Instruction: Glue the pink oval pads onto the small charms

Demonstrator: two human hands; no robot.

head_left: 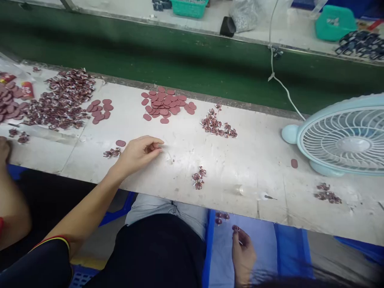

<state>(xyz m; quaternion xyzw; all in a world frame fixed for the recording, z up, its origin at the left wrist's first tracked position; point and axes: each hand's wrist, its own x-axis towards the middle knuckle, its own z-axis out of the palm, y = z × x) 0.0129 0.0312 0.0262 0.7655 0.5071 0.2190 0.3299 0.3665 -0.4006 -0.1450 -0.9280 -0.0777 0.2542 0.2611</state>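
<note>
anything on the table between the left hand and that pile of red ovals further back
Nothing visible. Bare tabletop lies between the left hand and the pile of red ovals.

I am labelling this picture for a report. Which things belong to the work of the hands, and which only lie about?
In use:
- left hand, fingertips pinching a small piece on the table
- right hand, holding a small dark red piece below the table edge
- red oval discs
- small metal pieces

Lying about:
- blue fan
- green baskets
- white cable
</note>
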